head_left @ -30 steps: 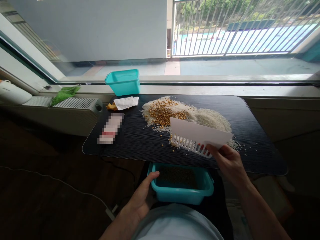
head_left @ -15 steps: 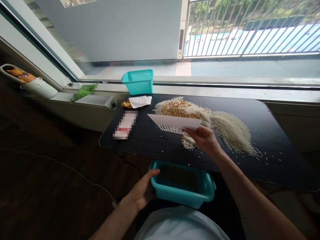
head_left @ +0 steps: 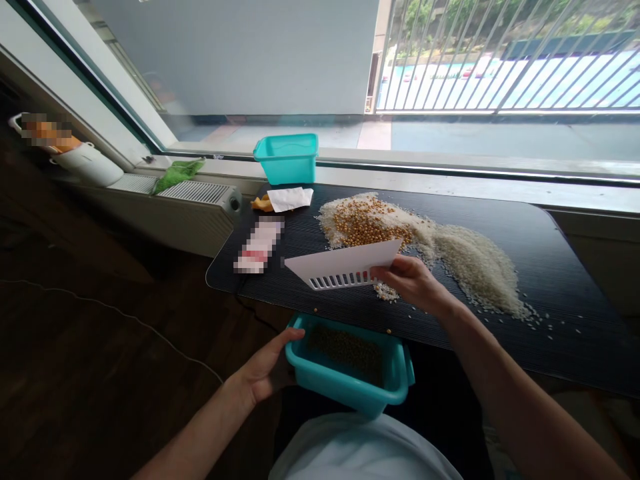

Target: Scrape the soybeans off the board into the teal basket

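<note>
Left hand grips left end of teal tub, thumb over rim; dark granules inside, tub just below table's near edge. Right-hand fingers pinch white slotted scoop over table. Rice and yellow grains heap toward far edge.

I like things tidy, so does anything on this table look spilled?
Yes. Small white grains and round golden kernels lie heaped directly on the black rectangular tabletop, with white strays toward the right and two kernels near its front edge. That looks odd, since loose grain usually sits in containers.
</note>
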Demonstrator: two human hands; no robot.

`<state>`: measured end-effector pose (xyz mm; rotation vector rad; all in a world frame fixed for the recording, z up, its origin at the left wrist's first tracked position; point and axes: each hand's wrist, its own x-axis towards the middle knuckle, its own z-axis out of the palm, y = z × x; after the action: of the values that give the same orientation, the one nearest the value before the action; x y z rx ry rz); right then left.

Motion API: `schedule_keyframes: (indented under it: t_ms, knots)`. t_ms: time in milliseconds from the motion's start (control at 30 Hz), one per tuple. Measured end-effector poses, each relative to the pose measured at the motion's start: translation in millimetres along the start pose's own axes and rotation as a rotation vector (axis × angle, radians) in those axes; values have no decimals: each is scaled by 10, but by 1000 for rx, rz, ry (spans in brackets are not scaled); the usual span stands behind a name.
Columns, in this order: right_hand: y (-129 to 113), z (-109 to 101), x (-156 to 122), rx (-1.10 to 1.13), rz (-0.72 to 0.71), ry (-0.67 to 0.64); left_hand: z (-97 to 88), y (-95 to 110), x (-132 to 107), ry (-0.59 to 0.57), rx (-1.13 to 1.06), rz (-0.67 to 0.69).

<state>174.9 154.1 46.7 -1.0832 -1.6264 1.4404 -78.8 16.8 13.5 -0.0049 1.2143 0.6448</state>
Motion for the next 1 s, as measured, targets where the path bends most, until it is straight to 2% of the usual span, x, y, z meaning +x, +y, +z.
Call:
schedule_keyframes:
  t_ms: [133,233,300,333,400,467,567,633,700,833,1000]
  knots:
    - [-4,128,10,12,10,-89,-24,-9,-6,22,-17,3]
    - [-50,12,-161,7,35,-118,-33,-19,-29,25,-3,17]
    - [-59,-158,-361,-9,76,-4,7,-51,-33,-5,15,31]
    - [-49,-254,-480,-15,92,93,48,-79,-27,-32,20,34]
    - [-1,-432,-741,-12,111,296,168,-156,4,-92,23,23]
    - [72,-561,-1005,-19,142,434,319,-245,50,-149,36,-29]
    - [177,-640,-1335,-24,198,499,534,-355,114,-186,42,-96]
    - [219,-642,-1473,-9,227,481,638,-393,138,-184,48,-110]
    - [234,-632,-1530,14,235,507,706,-411,145,-174,55,-106]
    - [205,-613,-1426,22,177,742,767,-442,122,-120,31,-100]
    - [134,-547,-1185,28,117,709,791,-489,72,-87,-27,-97]
